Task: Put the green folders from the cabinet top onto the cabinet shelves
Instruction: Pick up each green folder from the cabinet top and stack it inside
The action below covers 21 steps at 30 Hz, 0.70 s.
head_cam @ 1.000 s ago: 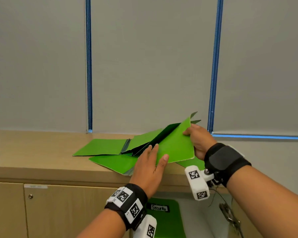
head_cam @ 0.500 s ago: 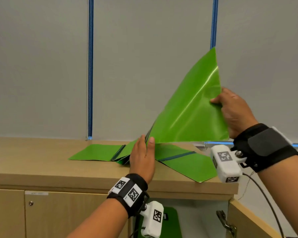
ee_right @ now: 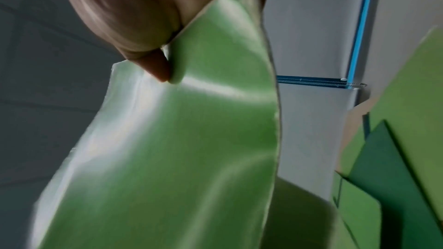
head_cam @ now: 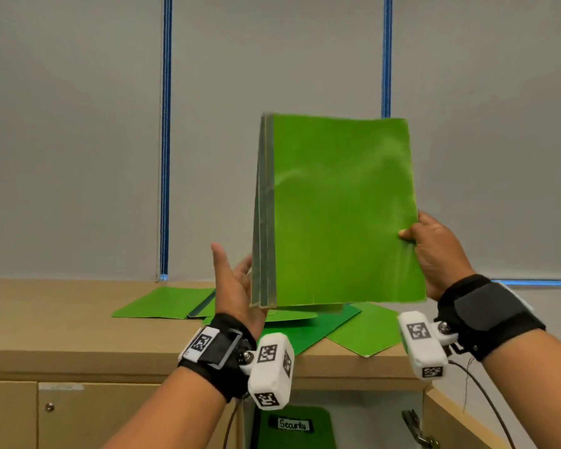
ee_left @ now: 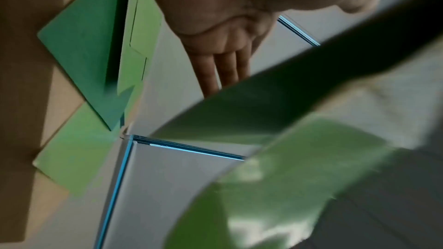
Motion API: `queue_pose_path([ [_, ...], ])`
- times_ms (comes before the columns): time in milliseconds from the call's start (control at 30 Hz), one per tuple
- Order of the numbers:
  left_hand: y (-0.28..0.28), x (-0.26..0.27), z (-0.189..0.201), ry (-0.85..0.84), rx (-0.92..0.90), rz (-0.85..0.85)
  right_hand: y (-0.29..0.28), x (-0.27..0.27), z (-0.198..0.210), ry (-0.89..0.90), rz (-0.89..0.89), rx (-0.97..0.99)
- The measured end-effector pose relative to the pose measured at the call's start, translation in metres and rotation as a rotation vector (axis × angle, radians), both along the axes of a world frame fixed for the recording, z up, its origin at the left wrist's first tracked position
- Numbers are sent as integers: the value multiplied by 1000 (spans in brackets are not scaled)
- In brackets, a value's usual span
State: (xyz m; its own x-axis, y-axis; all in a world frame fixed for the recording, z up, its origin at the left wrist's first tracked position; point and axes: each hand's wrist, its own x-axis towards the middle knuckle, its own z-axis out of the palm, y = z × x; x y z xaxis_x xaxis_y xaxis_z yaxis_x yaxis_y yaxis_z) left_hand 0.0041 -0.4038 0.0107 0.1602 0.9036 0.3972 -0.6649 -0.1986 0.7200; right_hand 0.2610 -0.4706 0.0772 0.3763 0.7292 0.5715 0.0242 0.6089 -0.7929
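A green folder [head_cam: 340,209] stands upright in the air above the wooden cabinet top [head_cam: 46,319]. My right hand [head_cam: 434,251] pinches its right edge, thumb on the front; the right wrist view shows the thumb pressed on the glossy green cover [ee_right: 191,139]. My left hand [head_cam: 235,286] is beside the folder's spine at the lower left, fingers straight, with the fingertips hidden behind the folder [ee_left: 299,168]. Several more green folders [head_cam: 162,303] lie spread flat on the cabinet top below. Another green folder labelled "Security" [head_cam: 292,426] stands inside the cabinet.
A grey wall with blue vertical strips [head_cam: 166,137] rises behind the cabinet. A shut cabinet door [head_cam: 110,416] is at the lower left. An open door [head_cam: 460,419] with a hinge swings out at the lower right. A cable hangs from my right wrist.
My right hand has lifted the folder off the pile and turned it upright and closed. My left hand has left the pile and risen to the folder's spine.
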Motion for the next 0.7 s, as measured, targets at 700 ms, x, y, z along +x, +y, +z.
queue_pose_path([
  [700,44,-6,-80,447,-9,275,55,0,-107,-185,18,-257],
])
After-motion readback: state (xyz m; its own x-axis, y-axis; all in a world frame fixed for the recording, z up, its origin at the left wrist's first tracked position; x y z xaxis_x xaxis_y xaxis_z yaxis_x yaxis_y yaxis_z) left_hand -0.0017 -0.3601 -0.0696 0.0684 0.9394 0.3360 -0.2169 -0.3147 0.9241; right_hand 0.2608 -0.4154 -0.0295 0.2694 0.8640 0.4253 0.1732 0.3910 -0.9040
